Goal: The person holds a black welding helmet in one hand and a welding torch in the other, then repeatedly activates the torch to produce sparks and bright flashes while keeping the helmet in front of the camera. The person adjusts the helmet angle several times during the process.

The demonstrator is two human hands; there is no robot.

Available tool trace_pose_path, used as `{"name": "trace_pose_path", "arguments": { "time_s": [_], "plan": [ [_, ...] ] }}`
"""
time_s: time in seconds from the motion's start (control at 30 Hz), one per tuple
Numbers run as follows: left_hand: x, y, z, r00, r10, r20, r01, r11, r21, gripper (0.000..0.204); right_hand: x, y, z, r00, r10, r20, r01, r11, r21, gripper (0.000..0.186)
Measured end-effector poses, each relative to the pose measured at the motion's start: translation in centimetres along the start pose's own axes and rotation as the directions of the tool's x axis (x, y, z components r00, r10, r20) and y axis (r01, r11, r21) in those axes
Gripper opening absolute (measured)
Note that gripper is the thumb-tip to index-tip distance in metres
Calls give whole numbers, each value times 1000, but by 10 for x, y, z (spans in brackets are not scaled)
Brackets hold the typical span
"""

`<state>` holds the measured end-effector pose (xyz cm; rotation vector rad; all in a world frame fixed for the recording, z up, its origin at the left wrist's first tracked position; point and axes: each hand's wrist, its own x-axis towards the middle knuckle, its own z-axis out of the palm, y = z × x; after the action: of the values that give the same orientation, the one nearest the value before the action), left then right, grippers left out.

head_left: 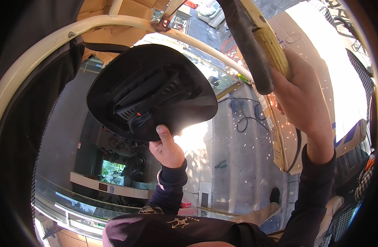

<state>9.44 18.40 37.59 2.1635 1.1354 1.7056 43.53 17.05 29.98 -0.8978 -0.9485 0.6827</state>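
My left hand (168, 147) grips the lower edge of a black hand-held welding shield (156, 107), its thumb lying on the inner side that faces me. The shield is tilted and covers what lies behind it. At the upper right my right hand (300, 90) is closed around a welding electrode holder (271, 45), with a worn yellow body and a long dark lever. A black cable (299, 146) hangs below that hand. Beyond the shield, a small spot glows at a rusty joint (161, 26) on a cream-painted metal tube (197, 39). Sparks fly around my right hand.
A large cardboard sheet (292, 35) stands to the right. Dark cables (246, 119) and green-handled pliers (221, 164) lie on the grey floor (238, 181). Black mesh fabric (22, 123) hangs at left beneath the curved tube. A glass-like pane is at lower left.
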Motion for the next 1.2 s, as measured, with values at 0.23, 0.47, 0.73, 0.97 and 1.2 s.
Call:
{"name": "trace_pose_path", "arguments": {
  "time_s": [0.23, 0.47, 0.73, 0.97, 1.2],
  "plan": [
    [1, -3, -4, 1000, -3, 15, 3, 1000, 9, 43, 2, -1, 2, 999, 11, 30, -12, 1000, 2, 41],
    [2, 2, -1, 1000, -5, 30, 5, 1000, -20, 44, 2, -1, 3, 999, 19, 33, -19, 1000, -3, 43],
    [1, 0, -1, 1000, -1, 14, 1, 1000, -1, 44, 1, -3, 4, 999, 13, 40, -12, 999, -33, 42],
    [1, 0, 0, 1000, 7, -9, -7, 1000, 28, 44, 3, -13, 1, 988, 129, 81, -127, 991, -39, 45],
    [1, 0, -1, 1000, 4, -8, -4, 1000, 22, 45, 2, -3, 9, 999, 43, 30, -43, 999, -5, 39]
  ]
}}
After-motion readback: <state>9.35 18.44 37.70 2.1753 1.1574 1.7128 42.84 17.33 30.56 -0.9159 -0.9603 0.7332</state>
